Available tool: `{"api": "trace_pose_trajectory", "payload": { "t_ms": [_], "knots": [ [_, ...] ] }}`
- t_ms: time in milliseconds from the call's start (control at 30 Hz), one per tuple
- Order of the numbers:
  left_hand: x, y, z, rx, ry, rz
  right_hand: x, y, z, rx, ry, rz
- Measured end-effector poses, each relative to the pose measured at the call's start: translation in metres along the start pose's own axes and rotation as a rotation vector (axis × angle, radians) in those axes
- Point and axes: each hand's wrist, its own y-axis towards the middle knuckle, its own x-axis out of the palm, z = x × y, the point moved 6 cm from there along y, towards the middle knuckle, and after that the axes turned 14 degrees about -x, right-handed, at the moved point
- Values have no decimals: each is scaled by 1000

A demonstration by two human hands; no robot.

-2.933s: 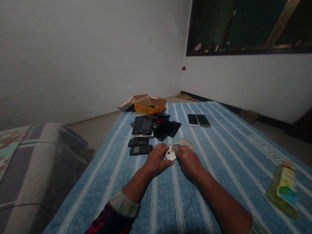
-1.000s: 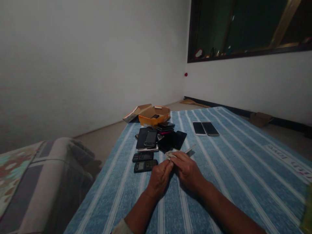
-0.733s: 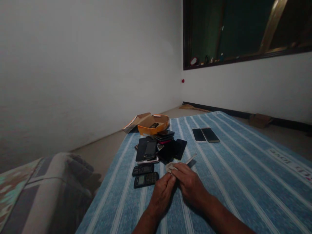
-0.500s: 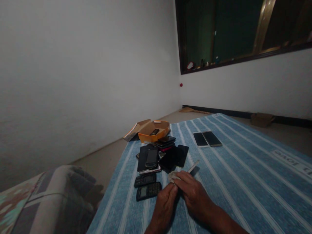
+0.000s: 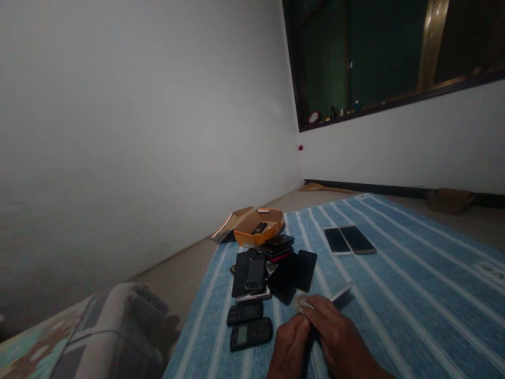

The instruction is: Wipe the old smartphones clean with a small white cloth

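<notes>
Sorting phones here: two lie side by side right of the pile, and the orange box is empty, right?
No. The head view shows a small dark phone inside the orange box; the two phones do lie side by side right of the pile.

Cloth (image 5: 394, 305) is matt weave, black phones (image 5: 256, 273) glossy, pale phone (image 5: 341, 291) smooth, box (image 5: 232, 223) cardboard.

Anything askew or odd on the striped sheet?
Dark phones lie in a loose overlapping heap beside the open orange cardboard box, unlike the two smartphones set neatly side by side. The pale slim phone in the right hand is tipped on edge. No visible damage.
</notes>
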Motion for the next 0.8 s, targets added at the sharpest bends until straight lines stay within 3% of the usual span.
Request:
{"api": "trace_pose_trajectory", "payload": {
  "t_ms": [133,267,400,567,800],
  "knots": [
    [10,9,-8,-20,24,11,-10,-9,13,-43,-101,-3],
    [25,23,-12,-32,20,8,-15,-30,30,-181,-241,-42],
    [40,28,-6,20,-46,-120,-9,-52,43,-313,-359,-98],
    [31,23,-9,16,-51,-62,4,-58,46,-354,-387,-139],
    [10,21,-12,34,-20,-15,19,-43,38,-350,-440,-67]
  ]
}}
